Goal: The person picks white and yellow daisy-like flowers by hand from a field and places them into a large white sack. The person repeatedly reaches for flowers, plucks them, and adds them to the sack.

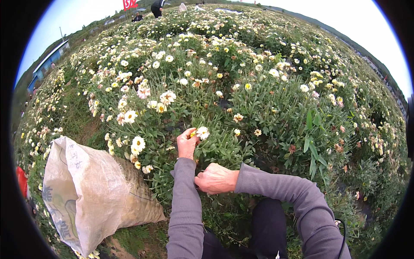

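Note:
My left hand [186,144] reaches forward among the stems, its thumb and fingers closed around a small yellow flower head [193,133]. Right beside those fingertips is a white chrysanthemum bloom [202,133]; whether it is also gripped, I cannot tell. Close to my left forearm, my right hand [216,178] is curled with the knuckles up. Its fingertips are hidden, so what lies inside it does not show. Leafy green chrysanthemum plants [223,145] surround both hands. White blooms with yellow centres [138,144] stand left of my left hand.
A pale woven sack [100,184], bulging at its lower part, leans to the left with its mouth towards the lower left. Flowering rows stretch to the horizon. Two people [157,8] are far off near a red flag [130,4]. A blue-walled building [48,63] stands at far left.

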Available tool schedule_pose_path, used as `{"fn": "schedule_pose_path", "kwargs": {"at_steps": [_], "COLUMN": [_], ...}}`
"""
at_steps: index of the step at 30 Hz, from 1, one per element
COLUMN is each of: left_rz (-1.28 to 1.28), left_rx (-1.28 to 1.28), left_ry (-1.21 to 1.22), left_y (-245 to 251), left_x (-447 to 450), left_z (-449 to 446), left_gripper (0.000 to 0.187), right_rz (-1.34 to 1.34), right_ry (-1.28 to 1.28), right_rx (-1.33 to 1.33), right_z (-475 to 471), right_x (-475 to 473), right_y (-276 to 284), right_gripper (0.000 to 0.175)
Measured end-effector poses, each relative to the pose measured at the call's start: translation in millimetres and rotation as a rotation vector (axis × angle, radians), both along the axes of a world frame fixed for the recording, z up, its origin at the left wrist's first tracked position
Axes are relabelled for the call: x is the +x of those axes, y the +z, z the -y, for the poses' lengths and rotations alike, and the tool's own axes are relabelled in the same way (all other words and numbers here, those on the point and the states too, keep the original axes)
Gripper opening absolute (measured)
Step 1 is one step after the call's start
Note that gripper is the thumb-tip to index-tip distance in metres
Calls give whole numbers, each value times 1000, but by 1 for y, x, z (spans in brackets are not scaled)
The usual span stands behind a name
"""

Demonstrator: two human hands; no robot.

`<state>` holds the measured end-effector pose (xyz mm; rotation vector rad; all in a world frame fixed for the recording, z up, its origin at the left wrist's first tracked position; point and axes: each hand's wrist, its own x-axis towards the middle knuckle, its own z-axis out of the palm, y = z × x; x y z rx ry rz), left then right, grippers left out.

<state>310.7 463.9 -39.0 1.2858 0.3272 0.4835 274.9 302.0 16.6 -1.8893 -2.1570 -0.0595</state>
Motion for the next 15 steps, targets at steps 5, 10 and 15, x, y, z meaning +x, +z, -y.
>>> {"fn": "schedule_pose_path", "kwargs": {"at_steps": [5, 10, 15], "left_rz": [50, 124, 69], "left_rx": [-289, -400, -171], "left_ry": [-11, 13, 99], "left_y": [-2, -3, -3], "left_x": [-20, -32, -35], "left_z": [-10, -9, -6], "left_gripper": [43, 27, 20], "right_rz": [-778, -701, -755], "right_ry": [-432, -540, -389], "right_rx": [629, 13, -383], "right_z": [0, -29, -43], "right_x": [59, 105, 104], "right_y": [68, 57, 44], "right_gripper": [14, 36, 38]}}
